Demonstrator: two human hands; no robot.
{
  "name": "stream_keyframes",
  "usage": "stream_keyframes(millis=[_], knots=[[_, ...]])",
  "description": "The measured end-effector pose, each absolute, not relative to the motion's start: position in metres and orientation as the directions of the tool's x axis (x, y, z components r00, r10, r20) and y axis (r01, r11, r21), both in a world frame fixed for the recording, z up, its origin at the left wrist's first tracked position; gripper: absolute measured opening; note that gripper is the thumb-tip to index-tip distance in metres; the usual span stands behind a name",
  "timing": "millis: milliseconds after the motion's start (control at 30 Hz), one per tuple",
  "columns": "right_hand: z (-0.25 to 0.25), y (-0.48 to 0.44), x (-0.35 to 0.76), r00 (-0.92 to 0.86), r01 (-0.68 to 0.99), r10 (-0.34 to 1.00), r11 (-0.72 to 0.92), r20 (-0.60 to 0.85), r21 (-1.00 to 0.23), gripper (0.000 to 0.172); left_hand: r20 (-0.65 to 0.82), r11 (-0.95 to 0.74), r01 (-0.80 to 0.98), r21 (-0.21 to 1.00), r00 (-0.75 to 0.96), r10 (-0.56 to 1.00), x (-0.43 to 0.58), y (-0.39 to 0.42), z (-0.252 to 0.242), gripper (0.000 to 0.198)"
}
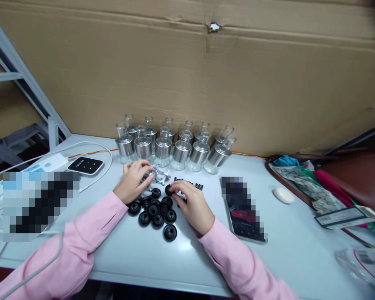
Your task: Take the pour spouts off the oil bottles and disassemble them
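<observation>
My left hand (135, 180) reaches into a pile of small shiny silver parts (162, 176). Its fingers are curled, with a silver part between thumb and fingertips, partly hidden. My right hand (193, 204) pinches a black round cap (168, 190) between thumb and fingers, just above the table. Below and between the hands lies a heap of similar black caps (153, 209), ring-shaped with raised centres. One black cap (170, 233) sits apart, nearest me. Short black pieces (198, 186) lie in a row behind my right hand, which partly covers them.
Two rows of glass bottles with metal sleeves (182, 151) stand against the cardboard wall (187, 83). A phone-like device (242, 212) lies right, near a white oval object (283, 195). Left are power strips (46, 163), a small black-topped device (86, 166) and white cables.
</observation>
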State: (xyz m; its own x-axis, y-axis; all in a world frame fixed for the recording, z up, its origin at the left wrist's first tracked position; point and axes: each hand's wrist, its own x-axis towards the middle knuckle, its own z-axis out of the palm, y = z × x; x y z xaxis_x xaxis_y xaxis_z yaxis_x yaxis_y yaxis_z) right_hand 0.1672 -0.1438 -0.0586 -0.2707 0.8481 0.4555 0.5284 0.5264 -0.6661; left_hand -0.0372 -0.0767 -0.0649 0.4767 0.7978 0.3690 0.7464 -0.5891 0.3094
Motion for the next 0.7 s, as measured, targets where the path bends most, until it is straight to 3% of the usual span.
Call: stream_keyframes(millis=[367, 700], knots=[[-0.059, -0.133, 0.157, -0.34, 0.669, 0.893, 0.45, 0.296, -0.591, 0.024, 0.397, -0.607, 0.714, 0.347, 0.475, 0.785, -0.04, -0.079, -0.057, 0.029], [-0.054, -0.135, 0.163, -0.347, 0.57, 0.852, 0.524, 0.392, -0.633, 0.014, 0.363, -0.626, 0.698, 0.347, 0.516, 0.776, -0.038, -0.079, -0.064, 0.027]])
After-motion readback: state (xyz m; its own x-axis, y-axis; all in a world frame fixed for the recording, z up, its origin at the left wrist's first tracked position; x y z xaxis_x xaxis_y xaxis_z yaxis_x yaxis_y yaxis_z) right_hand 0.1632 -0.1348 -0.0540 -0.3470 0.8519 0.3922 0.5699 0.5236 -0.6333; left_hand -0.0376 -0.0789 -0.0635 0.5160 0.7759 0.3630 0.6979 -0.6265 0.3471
